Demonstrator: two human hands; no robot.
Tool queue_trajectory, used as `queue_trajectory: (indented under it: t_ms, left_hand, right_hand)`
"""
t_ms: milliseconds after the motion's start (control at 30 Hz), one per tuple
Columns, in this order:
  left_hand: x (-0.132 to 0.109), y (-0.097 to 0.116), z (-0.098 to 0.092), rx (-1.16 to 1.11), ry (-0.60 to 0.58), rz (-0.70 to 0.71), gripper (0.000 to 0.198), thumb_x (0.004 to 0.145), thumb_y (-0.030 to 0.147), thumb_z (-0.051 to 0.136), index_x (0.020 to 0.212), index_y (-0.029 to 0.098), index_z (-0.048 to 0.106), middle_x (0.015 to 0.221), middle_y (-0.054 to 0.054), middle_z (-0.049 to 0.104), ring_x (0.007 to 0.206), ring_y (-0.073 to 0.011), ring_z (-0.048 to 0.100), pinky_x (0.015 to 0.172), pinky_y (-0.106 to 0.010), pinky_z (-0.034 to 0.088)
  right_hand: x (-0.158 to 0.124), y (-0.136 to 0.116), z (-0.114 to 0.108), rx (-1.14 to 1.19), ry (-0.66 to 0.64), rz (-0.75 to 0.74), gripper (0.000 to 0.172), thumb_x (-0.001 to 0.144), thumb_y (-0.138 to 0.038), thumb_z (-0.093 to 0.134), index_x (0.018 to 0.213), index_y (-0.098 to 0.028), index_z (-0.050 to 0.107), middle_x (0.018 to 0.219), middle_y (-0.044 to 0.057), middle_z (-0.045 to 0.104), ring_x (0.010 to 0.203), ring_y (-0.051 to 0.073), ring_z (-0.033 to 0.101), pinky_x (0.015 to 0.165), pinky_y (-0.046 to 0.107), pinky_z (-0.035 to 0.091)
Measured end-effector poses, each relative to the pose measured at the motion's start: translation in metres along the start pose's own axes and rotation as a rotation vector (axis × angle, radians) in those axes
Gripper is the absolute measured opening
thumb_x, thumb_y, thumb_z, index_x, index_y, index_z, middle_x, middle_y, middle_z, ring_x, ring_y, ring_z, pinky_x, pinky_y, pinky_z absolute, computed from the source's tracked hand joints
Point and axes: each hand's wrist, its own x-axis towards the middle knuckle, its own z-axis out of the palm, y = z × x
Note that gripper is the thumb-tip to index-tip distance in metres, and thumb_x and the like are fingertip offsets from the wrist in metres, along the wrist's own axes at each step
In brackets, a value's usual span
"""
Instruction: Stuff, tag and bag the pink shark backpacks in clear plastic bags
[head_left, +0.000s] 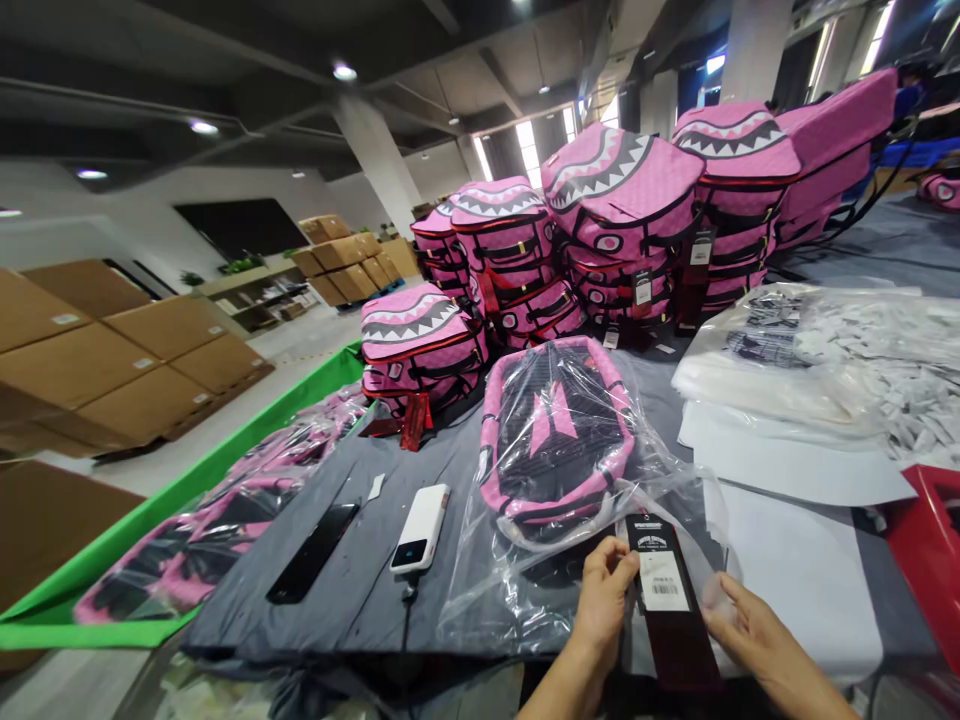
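Observation:
A pink and black backpack [495, 430] lies inside a clear plastic bag [480, 590] on the grey-covered table, its padded black panel facing up. At the near end of the bag, a black and dark red hang tag [679, 645] with a white barcode label sticks out toward me. My left hand [602, 590] is closed in a pinch at the tag's left edge, with plastic just beside the fingers. To the right of the tag, my right hand [739, 620] pinches the loose edge of the plastic bag.
Stacked pink shark-mouth backpacks [622, 190] stand at the back. A white power bank [421, 525] and a black phone [311, 555] lie left. A green-rimmed bin [247, 480] holds bagged backpacks. Right are plastic bags [750, 370], white sheets [795, 570] and a red container [919, 550].

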Motion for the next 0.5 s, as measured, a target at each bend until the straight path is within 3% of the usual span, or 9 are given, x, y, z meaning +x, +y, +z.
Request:
queue_trajectory:
  t_ms: [100,167,233,300,333,400,467,500]
  left_hand:
    - [0.0,-0.015,0.0,0.112,0.023,0.055,0.043,0.074,0.055,0.068,0.073,0.016,0.052,0.07,0.001,0.047,0.068,-0.0129,0.042,0.068,-0.025,0.037]
    - [-0.002,-0.021,-0.001,0.325,0.034,0.107,0.036,0.081,0.05,0.062,0.072,0.016,0.053,0.07,-0.001,0.051,0.07,-0.0149,0.047,0.069,-0.026,0.038]
    - [-0.007,-0.019,-0.002,0.686,-0.051,0.135,0.026,0.087,0.041,0.059,0.08,0.016,0.063,0.072,-0.002,0.059,0.072,-0.0174,0.054,0.071,-0.028,0.04]
    - [-0.011,-0.008,-0.002,1.119,-0.175,0.162,0.02,0.091,0.034,0.061,0.101,0.02,0.07,0.076,-0.003,0.066,0.073,-0.0201,0.061,0.071,-0.03,0.042]
    - [-0.012,0.002,-0.002,1.314,-0.222,0.216,0.025,0.092,0.032,0.062,0.114,0.022,0.069,0.077,-0.004,0.068,0.073,-0.0211,0.063,0.069,-0.03,0.043]
    - [-0.009,0.026,0.001,1.586,-0.28,0.48,0.039,0.094,0.027,0.061,0.133,0.022,0.06,0.085,-0.006,0.07,0.076,-0.0214,0.065,0.068,-0.03,0.045]
    - [0.003,0.051,0.01,1.669,-0.416,0.921,0.039,0.098,0.023,0.054,0.138,0.022,0.055,0.107,-0.009,0.069,0.095,-0.0215,0.065,0.076,-0.031,0.048]
    - [0.013,0.063,0.017,1.658,-0.542,1.14,0.034,0.1,0.021,0.052,0.133,0.022,0.058,0.119,-0.01,0.065,0.107,-0.0217,0.061,0.083,-0.031,0.048]
  right_hand:
    - [-0.004,0.01,0.002,0.031,-0.034,0.024,0.085,0.073,-0.085,0.049,0.118,-0.014,0.064,0.121,0.016,0.068,0.117,0.033,0.062,0.096,0.037,0.055]
    - [-0.005,0.017,0.004,0.032,-0.048,0.071,0.084,0.08,-0.085,0.038,0.122,-0.015,0.06,0.107,0.013,0.071,0.098,0.029,0.069,0.072,0.033,0.06]
    - [-0.003,0.021,0.006,-0.02,-0.019,0.107,0.077,0.082,-0.082,0.037,0.117,-0.017,0.06,0.09,0.009,0.071,0.074,0.026,0.069,0.046,0.029,0.052]
    - [-0.001,0.025,0.01,-0.128,0.086,0.03,0.063,0.08,-0.077,0.043,0.1,-0.02,0.061,0.076,0.006,0.068,0.062,0.024,0.066,0.043,0.028,0.047]
    - [0.0,0.026,0.011,-0.194,0.16,-0.038,0.055,0.08,-0.073,0.046,0.091,-0.021,0.06,0.072,0.005,0.067,0.06,0.023,0.067,0.046,0.028,0.048]
    - [0.0,0.028,0.012,-0.296,0.274,-0.175,0.045,0.084,-0.066,0.046,0.083,-0.023,0.059,0.067,0.003,0.066,0.057,0.023,0.068,0.049,0.027,0.048]
    - [-0.003,0.031,0.014,-0.366,0.333,-0.268,0.041,0.091,-0.061,0.041,0.089,-0.025,0.059,0.061,0.0,0.064,0.051,0.023,0.067,0.044,0.027,0.043]
    - [-0.006,0.033,0.015,-0.403,0.361,-0.316,0.039,0.093,-0.059,0.04,0.093,-0.025,0.06,0.059,0.0,0.064,0.049,0.023,0.066,0.041,0.027,0.04]
